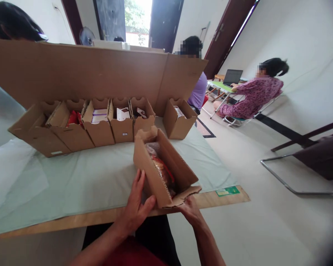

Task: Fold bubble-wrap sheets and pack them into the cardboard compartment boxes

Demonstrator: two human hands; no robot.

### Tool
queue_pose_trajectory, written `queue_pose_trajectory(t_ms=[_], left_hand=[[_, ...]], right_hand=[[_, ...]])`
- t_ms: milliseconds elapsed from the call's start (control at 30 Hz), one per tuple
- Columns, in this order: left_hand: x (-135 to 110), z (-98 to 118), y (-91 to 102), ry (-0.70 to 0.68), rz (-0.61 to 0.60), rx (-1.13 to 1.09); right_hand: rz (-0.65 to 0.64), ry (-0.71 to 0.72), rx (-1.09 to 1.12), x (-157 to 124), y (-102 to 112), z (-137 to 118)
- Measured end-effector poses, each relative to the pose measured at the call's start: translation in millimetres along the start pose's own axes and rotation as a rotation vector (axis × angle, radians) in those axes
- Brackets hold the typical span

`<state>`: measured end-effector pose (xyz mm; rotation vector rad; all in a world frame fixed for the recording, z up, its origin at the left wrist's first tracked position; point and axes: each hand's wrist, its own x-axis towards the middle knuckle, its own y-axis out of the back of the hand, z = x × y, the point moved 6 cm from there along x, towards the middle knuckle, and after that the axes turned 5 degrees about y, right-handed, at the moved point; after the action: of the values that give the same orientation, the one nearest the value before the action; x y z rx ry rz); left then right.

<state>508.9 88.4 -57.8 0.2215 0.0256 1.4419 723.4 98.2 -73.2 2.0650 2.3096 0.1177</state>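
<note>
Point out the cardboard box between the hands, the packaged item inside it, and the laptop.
Cardboard box (pixel 155 181): head view, on its outer side wall.
Packaged item (pixel 162 169): head view, on its wrapped middle.
Laptop (pixel 232 77): head view, on its raised screen.

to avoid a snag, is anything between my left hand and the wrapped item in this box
Yes: the left cardboard wall of the open-topped box. Your left hand lies against its outer side, and the wrapped item is inside. Nothing visible covers it from above.

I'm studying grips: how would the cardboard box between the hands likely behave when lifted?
The cardboard box is probably fairly stiff, given its corrugated walls. Its flap, jutting outward, may bend. The glossy packet inside might slide if tipped.
</note>
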Motion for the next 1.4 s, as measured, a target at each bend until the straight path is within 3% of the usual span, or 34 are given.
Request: queue_pose_trajectory(t_ms=[133, 300, 567, 733, 867, 1033, 1167, 1300, 1400], left_hand=[[38.1, 9.2, -25.0, -0.113, -0.108, -0.003], [95.5, -1.3, -45.0, -0.143, -0.186, -0.029], [140.3, -16.1, -45.3, -0.218, -0.178, -0.014], [168.9, -18.0, -43.2, -0.17, -0.155, 0.015], [193.7, -14.3, -43.3, -0.08, -0.105, 0.077], [195.4, -13.0, -37.8, -0.01, -0.07, 0.049], [196.2, -3.9, -23.7, -0.089, -0.039, 0.172], [227.1, 35.8, 14.2, -0.214, 0.265, 0.412], [260.8, 69.2, 32.0, -0.159, 0.33, 0.675]], right_hand=[[0.15, 0.056, -0.042, 0.4, 31.8, 1.1], [0.275, 0.164, -0.027, 43.0, 56.7, 1.8], [0.237, 0.177, 0.028, 95.5, 63.1, 18.6], [0.246, 0.196, -0.03, 125.3, 65.8, 16.2], [0.33, 0.213, -0.147, 152.6, 66.6, 5.0], [0.387, 0.233, -0.254, 164.2, 62.4, 3.3], [0.415, 0.233, -0.292, 158.1, 61.5, 6.9], [0.414, 0.211, -0.32, 157.8, 58.7, 4.6], [0.439, 0.192, -0.325, 162.3, 56.4, 4.1]])
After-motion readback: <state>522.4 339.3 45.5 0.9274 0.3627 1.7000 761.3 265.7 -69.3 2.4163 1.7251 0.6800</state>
